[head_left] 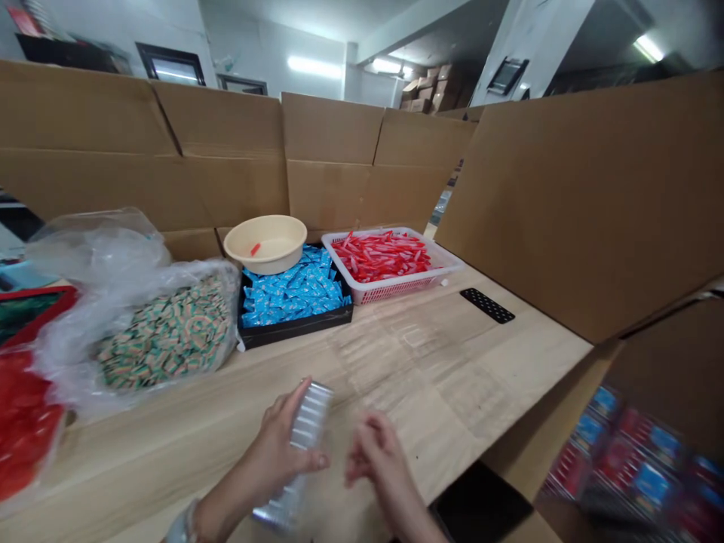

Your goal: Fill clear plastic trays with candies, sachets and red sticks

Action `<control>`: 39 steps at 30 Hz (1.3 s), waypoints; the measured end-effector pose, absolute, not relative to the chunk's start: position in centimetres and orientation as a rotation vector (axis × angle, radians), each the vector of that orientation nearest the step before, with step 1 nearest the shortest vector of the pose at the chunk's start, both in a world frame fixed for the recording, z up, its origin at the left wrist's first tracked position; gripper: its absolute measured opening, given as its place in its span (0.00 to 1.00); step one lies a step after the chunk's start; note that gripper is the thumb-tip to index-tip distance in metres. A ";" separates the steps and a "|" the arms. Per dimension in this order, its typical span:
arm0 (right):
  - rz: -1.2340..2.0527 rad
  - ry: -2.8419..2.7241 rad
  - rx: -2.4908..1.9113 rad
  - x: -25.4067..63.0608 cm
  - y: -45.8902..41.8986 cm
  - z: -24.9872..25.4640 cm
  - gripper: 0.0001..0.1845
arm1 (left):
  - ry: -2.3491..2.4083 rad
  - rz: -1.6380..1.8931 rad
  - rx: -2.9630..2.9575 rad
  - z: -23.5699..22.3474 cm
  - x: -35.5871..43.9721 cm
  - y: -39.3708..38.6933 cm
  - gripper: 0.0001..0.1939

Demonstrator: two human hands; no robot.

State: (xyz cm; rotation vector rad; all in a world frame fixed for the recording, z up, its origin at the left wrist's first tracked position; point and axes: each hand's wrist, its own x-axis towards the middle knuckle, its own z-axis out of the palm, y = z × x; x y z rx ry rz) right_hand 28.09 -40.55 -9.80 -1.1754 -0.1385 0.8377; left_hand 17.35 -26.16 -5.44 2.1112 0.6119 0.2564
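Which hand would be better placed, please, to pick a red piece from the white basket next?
Probably the right hand: it looks empty, though blurred, while the left hand is holding the clear ridged plastic piece.

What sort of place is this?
Probably a packing workshop or storeroom: a basket of small red pieces and a black tray of blue packets sit on the table, with cartons stacked at the back.

Two hands (277,445), one clear ribbed pack (311,416), one cream basin (263,265), one black tray (297,329), one basket (397,289); blue packets (299,292), red sticks (385,256) beyond counting.
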 end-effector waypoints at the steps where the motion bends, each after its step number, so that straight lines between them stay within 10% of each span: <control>1: 0.919 -0.206 -1.081 27.2 -39.2 -9.7 0.22 | 0.573 0.259 2.105 -5.8 17.3 -26.1 0.47; 12: 0.949 -0.452 -1.355 26.5 -35.8 -7.3 0.18 | 0.562 0.224 2.004 -5.3 16.8 -26.5 0.45; 22: 0.585 0.187 -1.062 29.4 -56.5 -11.5 0.20 | 0.664 0.211 2.222 -5.2 16.5 -24.6 0.40; 35: 0.270 -0.071 -1.775 31.0 -51.4 -11.5 0.18 | 0.769 0.168 2.369 -4.2 14.7 -24.5 0.42; 39: 0.647 -0.494 -1.512 27.9 -41.7 -8.6 0.16 | 0.812 0.203 2.285 -4.0 15.0 -24.6 0.42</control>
